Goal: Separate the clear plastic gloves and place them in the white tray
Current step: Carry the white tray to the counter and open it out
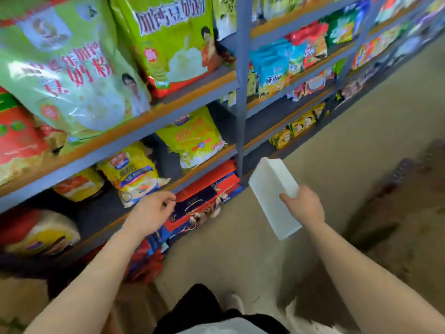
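Observation:
My right hand (304, 205) grips the near long edge of a white rectangular tray (269, 189), holding it tilted in the air above the floor in front of the shelves. My left hand (154, 210) is stretched toward the lower shelf with its fingers curled; nothing shows plainly between them. No clear plastic gloves can be made out in this blurred view.
Blue metal shelving (240, 92) with wooden boards fills the left and top, stacked with large green, yellow and red food bags. Red and blue flat boxes (212, 186) sit on the bottom shelf. A beige floor (337, 145) runs to the right, with dark patches at the far right.

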`<move>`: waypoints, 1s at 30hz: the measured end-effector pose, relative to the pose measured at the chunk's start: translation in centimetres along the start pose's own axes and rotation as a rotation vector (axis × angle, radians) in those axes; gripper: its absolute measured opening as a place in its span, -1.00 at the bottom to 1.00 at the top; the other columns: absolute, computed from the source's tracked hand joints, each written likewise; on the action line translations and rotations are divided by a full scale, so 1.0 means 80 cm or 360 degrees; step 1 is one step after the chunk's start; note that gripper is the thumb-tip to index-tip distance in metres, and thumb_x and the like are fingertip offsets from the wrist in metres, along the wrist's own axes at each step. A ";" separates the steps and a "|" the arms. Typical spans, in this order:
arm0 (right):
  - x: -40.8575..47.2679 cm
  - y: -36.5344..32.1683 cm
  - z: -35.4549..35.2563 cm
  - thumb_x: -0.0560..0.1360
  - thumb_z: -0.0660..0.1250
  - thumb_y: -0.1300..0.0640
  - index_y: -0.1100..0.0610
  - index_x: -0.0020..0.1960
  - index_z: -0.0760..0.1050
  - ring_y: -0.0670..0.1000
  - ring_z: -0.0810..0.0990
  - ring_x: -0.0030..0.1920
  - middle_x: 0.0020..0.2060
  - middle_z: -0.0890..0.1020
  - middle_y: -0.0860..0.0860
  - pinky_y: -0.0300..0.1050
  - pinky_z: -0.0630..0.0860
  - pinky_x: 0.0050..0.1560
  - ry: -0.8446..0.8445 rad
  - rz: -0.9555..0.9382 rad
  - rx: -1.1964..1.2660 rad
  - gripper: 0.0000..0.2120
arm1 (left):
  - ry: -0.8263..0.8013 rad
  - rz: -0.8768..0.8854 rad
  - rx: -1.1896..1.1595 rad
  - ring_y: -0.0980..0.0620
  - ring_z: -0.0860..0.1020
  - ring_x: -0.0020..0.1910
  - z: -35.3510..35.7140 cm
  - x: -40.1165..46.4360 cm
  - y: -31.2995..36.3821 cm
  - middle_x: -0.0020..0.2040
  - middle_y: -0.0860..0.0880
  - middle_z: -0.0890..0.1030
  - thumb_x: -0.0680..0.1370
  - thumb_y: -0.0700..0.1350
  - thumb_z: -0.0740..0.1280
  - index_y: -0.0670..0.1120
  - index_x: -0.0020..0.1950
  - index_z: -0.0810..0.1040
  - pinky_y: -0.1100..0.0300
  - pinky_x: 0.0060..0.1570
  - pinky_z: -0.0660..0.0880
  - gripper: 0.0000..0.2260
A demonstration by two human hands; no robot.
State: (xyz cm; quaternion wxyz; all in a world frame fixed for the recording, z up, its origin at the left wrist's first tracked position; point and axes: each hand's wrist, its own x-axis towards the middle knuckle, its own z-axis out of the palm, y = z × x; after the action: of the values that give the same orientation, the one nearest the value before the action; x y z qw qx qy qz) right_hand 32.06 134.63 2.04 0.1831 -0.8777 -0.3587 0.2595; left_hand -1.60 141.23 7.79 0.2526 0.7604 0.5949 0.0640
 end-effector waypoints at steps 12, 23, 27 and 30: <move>0.205 -0.019 -0.093 0.46 0.33 -0.06 0.22 0.25 0.36 0.21 0.53 0.08 0.08 0.55 0.17 -0.03 0.43 -0.09 0.0462 0.0439 0.0196 -0.51 | -0.0487 0.0655 0.0165 -0.11 0.58 -0.10 0.047 0.379 0.131 -0.08 -0.13 0.64 0.53 -0.25 0.28 -0.20 0.04 0.61 0.15 -0.09 0.42 -0.85; 0.402 0.154 -0.225 0.45 0.33 -0.14 0.13 0.18 0.35 0.05 0.53 -0.15 -0.11 0.50 0.02 0.01 0.57 -0.16 0.0476 0.0955 0.0124 -0.54 | -0.0579 0.1180 0.0120 0.07 0.53 -0.07 0.136 0.636 0.472 -0.01 0.02 0.58 0.58 -0.12 0.24 -0.07 0.19 0.54 0.20 -0.07 0.43 -0.78; 0.497 0.194 -0.304 0.45 0.34 -0.13 0.13 0.20 0.35 0.04 0.54 -0.14 -0.09 0.51 0.02 -0.05 0.57 -0.18 0.0527 0.1039 0.0175 -0.53 | -0.0622 0.1125 0.0130 0.05 0.53 -0.08 0.181 0.707 0.586 0.01 -0.04 0.62 0.57 -0.16 0.24 -0.11 0.18 0.55 0.21 -0.08 0.41 -0.79; 0.577 0.209 -0.369 0.43 0.34 -0.14 0.13 0.18 0.37 0.05 0.55 -0.14 -0.10 0.52 0.03 0.01 0.58 -0.17 0.0576 0.1004 0.0149 -0.54 | -0.0723 0.1059 0.0186 -0.02 0.55 -0.01 0.213 0.766 0.654 0.03 -0.08 0.61 0.57 -0.20 0.25 -0.16 0.17 0.55 0.20 -0.03 0.41 -0.79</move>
State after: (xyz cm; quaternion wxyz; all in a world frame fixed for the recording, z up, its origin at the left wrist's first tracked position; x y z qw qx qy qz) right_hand 86.35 152.83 2.14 0.1945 -0.9676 -0.0200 0.1599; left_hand 68.22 184.84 4.71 0.2994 0.9192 0.2483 -0.0613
